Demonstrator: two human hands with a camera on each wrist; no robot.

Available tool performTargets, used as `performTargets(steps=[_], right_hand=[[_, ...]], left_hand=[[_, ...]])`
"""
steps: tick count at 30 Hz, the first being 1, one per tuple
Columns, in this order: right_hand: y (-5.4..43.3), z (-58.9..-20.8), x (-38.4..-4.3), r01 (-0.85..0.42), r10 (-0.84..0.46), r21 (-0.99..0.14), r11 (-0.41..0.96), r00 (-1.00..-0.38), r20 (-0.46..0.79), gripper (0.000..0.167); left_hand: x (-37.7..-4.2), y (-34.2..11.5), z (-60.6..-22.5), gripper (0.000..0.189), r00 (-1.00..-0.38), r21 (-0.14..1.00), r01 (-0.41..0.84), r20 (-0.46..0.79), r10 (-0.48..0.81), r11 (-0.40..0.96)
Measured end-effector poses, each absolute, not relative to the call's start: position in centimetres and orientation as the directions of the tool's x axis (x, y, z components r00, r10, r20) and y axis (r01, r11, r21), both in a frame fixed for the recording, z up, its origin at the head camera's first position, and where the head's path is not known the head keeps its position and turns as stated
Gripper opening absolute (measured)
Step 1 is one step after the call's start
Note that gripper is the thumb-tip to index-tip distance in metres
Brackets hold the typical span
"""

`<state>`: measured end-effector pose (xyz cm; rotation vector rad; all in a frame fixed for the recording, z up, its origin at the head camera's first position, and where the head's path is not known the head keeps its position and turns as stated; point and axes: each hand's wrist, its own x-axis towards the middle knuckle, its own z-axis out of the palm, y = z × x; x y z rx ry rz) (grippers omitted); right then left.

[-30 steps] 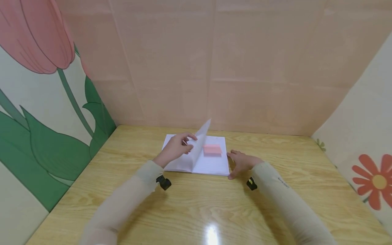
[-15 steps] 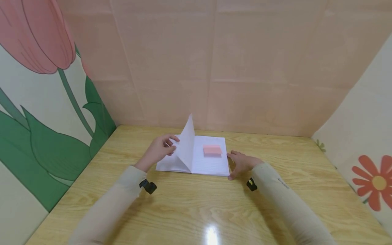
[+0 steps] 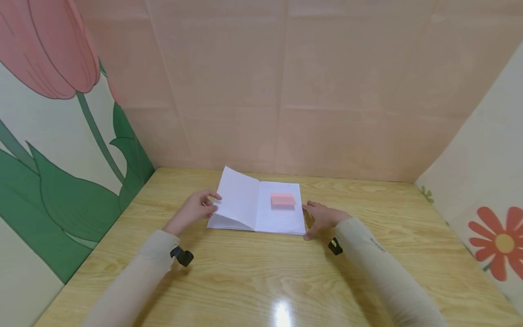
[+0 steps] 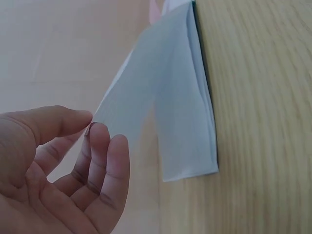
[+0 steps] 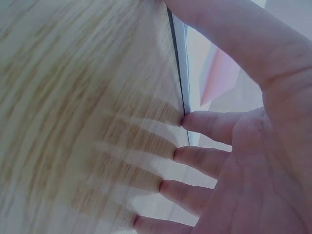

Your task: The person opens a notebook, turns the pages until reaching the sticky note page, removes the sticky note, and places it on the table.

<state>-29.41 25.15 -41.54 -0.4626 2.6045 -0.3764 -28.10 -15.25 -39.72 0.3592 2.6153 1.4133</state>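
An open notebook [image 3: 282, 224] with lined white pages lies on the table. My left hand [image 3: 193, 210] pinches the outer edge of a raised page [image 3: 239, 196] between thumb and forefinger. In the left wrist view the page [image 4: 141, 83] slants up from the pages lying below it. A pink paper slip [image 3: 283, 200], like a sticky note, sits on the right-hand page, partly lifted off it. My right hand [image 3: 324, 219] rests at the notebook's right edge, fingers spread. In the right wrist view its fingertips [image 5: 187, 119] touch the table and the notebook's side.
The wood-grain table [image 3: 261, 277] spreads out around the notebook. A plain pinkish covering [image 3: 282, 91] hangs behind it. Panels with a painted tulip [image 3: 53, 50] and a red flower [image 3: 504, 243] stand at left and right.
My left hand has moved left and down, and the page has swung over from the right, past upright, to lean leftward. My right hand has stayed in place.
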Motion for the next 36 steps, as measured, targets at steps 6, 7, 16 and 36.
performTargets(steps=[6, 7, 16, 36], right_hand=[[25.2, -41.6, -29.5, -0.253, -0.377, -0.333, 0.908, -0.84, -0.391, 0.11], [25.3, -41.6, -29.5, -0.249, -0.374, -0.333, 0.909, -0.84, -0.392, 0.11], [25.2, -41.7, -29.8, -0.242, -0.359, -0.313, 0.918, -0.843, -0.401, 0.111], [25.4, -42.4, -30.1, -0.243, -0.363, -0.318, 0.917, -0.84, -0.404, 0.112]], left_hand=[[-28.5, -15.8, -40.7, 0.019, -0.957, 0.821, 0.105, -0.069, 0.281, 0.561], [-28.5, -15.9, -40.8, 0.018, -0.956, 0.82, 0.103, -0.075, 0.283, 0.564], [-28.8, -16.4, -41.9, 0.018, -0.945, 0.806, 0.057, -0.147, 0.292, 0.59], [-29.8, -16.2, -43.9, 0.018, -0.932, 0.692, 0.037, -0.236, 0.275, 0.721]])
